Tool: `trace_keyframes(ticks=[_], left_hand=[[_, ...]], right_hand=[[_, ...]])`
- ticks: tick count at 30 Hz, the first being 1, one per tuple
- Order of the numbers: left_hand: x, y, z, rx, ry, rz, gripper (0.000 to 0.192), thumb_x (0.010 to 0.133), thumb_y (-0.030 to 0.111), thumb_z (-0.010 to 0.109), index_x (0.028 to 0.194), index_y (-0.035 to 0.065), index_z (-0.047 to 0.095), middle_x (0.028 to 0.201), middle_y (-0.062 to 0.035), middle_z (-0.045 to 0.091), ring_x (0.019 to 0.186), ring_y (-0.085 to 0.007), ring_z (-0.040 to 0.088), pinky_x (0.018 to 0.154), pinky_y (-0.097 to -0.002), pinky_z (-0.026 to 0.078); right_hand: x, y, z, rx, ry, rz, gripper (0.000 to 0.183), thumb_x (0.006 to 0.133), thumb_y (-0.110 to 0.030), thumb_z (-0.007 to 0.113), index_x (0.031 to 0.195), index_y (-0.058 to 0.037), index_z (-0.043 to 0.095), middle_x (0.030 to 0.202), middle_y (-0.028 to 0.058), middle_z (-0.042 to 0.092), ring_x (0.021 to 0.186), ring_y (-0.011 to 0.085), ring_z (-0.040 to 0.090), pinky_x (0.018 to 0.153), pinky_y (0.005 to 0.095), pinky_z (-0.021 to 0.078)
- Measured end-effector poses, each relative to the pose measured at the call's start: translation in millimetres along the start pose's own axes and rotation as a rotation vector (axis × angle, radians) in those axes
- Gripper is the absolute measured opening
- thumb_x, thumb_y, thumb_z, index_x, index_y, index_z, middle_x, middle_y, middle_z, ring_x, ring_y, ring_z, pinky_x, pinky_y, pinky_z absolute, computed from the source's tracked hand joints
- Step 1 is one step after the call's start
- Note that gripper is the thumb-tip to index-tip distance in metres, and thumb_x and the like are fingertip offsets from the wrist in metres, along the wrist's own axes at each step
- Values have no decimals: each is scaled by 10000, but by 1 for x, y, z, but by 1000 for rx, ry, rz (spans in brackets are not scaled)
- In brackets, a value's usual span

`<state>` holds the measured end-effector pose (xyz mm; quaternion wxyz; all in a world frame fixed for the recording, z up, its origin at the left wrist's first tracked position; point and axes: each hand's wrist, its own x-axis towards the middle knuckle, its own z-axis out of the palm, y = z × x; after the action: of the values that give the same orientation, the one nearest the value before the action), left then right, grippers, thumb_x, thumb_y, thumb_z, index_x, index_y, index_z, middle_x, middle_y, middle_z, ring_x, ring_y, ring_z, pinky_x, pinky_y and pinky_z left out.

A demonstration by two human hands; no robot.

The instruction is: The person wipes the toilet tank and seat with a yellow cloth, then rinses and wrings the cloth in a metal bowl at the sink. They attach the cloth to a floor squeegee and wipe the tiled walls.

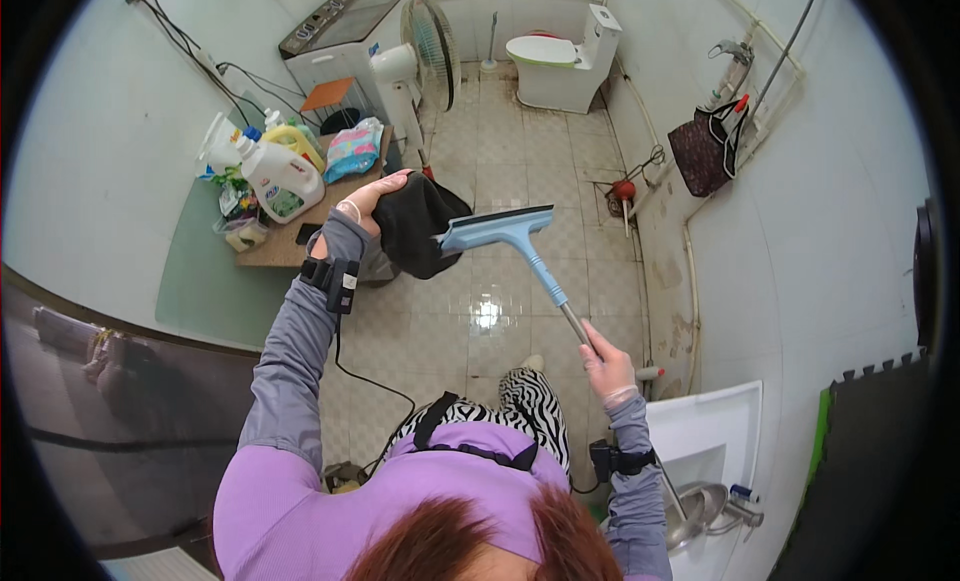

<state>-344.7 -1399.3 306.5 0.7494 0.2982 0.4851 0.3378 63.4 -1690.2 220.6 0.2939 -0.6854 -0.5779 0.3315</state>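
Note:
My left hand, in a clear glove, is closed on a black cloth that hangs in front of me. My right hand, gloved the same way, grips the metal pole of a light-blue squeegee. The squeegee's head is raised over the tiled floor, with its black rubber edge facing away from me. Its left end meets or overlaps the cloth in the picture; whether they touch firmly I cannot tell. The pole runs back past my right forearm towards the sink.
Detergent bottles stand on a small table at left, near a standing fan and a washing machine. A toilet is at the far end. At right are a plunger, wall pipes and a white sink.

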Motion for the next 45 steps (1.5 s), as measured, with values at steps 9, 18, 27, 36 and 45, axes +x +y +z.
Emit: trace_keyframes(ticks=[9,18,27,36,45], left_hand=[[54,91,149,331,-133,130,364,928,205,694,1271,87,662,1161,-60,706,1063,-182,664,945,-350,529],[104,1,235,1333,-230,570,288,928,94,622,1204,30,674,1044,-112,745,958,-207,701,878,-297,523],[235,114,258,1034,-90,486,298,937,66,621,1227,102,675,924,-11,639,786,-93,595,752,-259,510],[439,186,271,1243,-235,634,238,800,48,697,1035,64,730,887,-138,727,807,-265,704,752,-344,554],[555,318,277,1209,-104,1088,143,856,57,660,981,49,729,852,-165,703,794,-305,703,735,-327,549]], right_hand=[[107,9,-45,-88,-50,11,431,945,-317,615,1374,-324,579,935,170,699,859,395,662,732,478,528],[194,36,-48,32,201,-73,447,920,-222,651,1360,-281,601,905,136,687,820,369,656,698,445,522],[286,44,-92,-312,474,-156,572,800,-123,739,1345,-259,633,726,74,540,680,292,578,614,433,465],[426,21,-99,-500,507,-180,555,778,-112,754,1307,-252,666,721,65,522,674,275,560,609,418,444],[573,19,-85,-505,525,-269,509,796,-120,740,1286,-244,681,725,26,506,687,233,547,628,380,428]])
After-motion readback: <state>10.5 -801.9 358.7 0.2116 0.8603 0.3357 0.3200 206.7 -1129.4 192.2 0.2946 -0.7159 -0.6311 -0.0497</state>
